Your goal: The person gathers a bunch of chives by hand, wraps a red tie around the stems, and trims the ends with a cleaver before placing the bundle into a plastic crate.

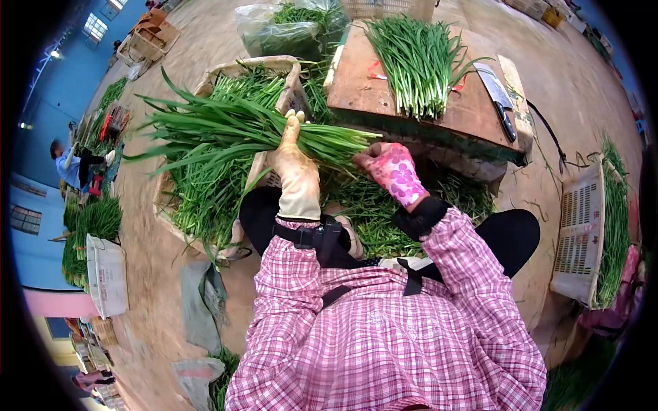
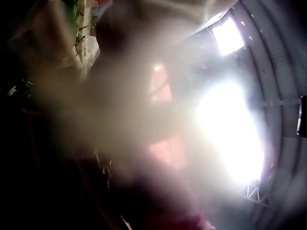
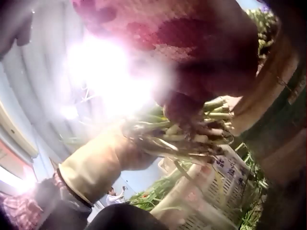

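A bunch of garlic chives [image 1: 226, 127] lies across the left hand [image 1: 296, 171], which wears a cream glove and grips it near the stems with the thumb up. Its long leaves spread leftward over a crate and the pale stem ends point right. At those ends the right hand [image 1: 393, 171], in a pink floral glove with bare fingertips, pinches some stems. From the right wrist view, its fingers [image 3: 184, 108] are curled down among the cut ends [image 3: 192, 136], and the cream glove [image 3: 96, 163] is behind. Blur and glare hide the left hand's work in its own wrist view.
A crate [image 1: 296, 89] of loose chives stands front left. On a wooden board [image 1: 356, 75] lie a neat bunch [image 1: 418, 68] and a knife [image 1: 497, 99]. Loose chives [image 1: 384, 226] cover the ground between the knees. Another filled crate [image 1: 576, 233] stands right; a person [image 1: 68, 164] sits far left.
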Demonstrator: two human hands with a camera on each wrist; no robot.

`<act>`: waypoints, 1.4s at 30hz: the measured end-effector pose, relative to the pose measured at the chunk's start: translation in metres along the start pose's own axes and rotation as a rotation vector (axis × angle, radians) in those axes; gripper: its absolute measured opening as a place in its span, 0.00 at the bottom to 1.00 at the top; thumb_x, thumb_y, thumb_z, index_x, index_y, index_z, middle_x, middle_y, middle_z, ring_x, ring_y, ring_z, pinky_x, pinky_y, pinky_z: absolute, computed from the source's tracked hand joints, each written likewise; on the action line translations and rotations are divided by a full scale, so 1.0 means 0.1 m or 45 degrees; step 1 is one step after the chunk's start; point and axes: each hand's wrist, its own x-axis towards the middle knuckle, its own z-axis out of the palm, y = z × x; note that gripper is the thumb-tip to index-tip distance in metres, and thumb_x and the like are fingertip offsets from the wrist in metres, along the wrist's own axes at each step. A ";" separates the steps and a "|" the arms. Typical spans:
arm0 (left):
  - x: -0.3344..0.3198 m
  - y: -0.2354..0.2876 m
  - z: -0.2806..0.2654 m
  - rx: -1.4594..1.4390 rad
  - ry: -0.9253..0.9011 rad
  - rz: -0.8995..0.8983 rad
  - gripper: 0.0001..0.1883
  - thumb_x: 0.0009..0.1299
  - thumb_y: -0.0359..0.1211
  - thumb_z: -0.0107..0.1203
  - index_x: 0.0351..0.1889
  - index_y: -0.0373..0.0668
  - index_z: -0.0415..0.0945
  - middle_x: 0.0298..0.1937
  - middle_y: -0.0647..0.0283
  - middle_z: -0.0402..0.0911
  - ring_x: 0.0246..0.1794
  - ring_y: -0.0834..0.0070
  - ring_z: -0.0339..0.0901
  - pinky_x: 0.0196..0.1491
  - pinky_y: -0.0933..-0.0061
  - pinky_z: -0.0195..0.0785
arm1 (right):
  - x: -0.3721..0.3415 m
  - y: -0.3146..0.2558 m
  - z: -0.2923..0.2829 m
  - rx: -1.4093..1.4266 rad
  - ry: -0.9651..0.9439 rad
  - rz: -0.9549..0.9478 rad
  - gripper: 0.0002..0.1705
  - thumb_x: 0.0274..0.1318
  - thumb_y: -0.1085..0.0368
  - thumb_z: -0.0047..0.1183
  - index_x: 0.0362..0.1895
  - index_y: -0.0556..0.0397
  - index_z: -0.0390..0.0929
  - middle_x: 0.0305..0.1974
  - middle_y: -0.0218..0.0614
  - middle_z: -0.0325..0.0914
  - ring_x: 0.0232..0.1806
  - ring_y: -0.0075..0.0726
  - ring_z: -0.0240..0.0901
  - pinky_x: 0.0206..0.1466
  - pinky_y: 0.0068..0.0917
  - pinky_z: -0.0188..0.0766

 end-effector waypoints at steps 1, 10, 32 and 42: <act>0.03 0.00 -0.02 0.023 0.022 0.009 0.13 0.71 0.35 0.62 0.51 0.42 0.81 0.45 0.67 0.84 0.44 0.72 0.79 0.50 0.63 0.75 | 0.13 0.24 0.05 -0.079 0.151 -0.170 0.20 0.57 0.46 0.62 0.40 0.48 0.88 0.28 0.38 0.85 0.32 0.36 0.82 0.41 0.32 0.76; -0.01 0.08 0.06 -0.100 0.146 -0.142 0.19 0.68 0.39 0.66 0.53 0.42 0.79 0.52 0.63 0.83 0.49 0.70 0.77 0.55 0.59 0.72 | -0.13 0.12 0.11 1.003 -0.060 0.059 0.12 0.62 0.60 0.61 0.40 0.58 0.84 0.26 0.34 0.83 0.15 0.18 0.67 0.18 0.17 0.63; 0.28 0.31 -0.03 -0.172 0.024 -0.202 0.28 0.69 0.45 0.63 0.60 0.38 0.71 0.53 0.59 0.79 0.52 0.68 0.75 0.60 0.64 0.67 | -0.01 0.40 -0.30 -1.056 0.298 -0.321 0.08 0.50 0.58 0.61 0.36 0.42 0.82 0.28 0.36 0.82 0.38 0.46 0.81 0.41 0.43 0.74; -0.22 0.06 0.33 0.073 -0.006 -0.227 0.17 0.72 0.42 0.58 0.54 0.45 0.78 0.51 0.64 0.81 0.51 0.70 0.77 0.61 0.64 0.67 | -0.11 -0.49 -0.06 -1.139 0.447 -0.847 0.66 0.33 0.32 0.69 0.73 0.52 0.57 0.74 0.47 0.55 0.78 0.59 0.43 0.79 0.54 0.35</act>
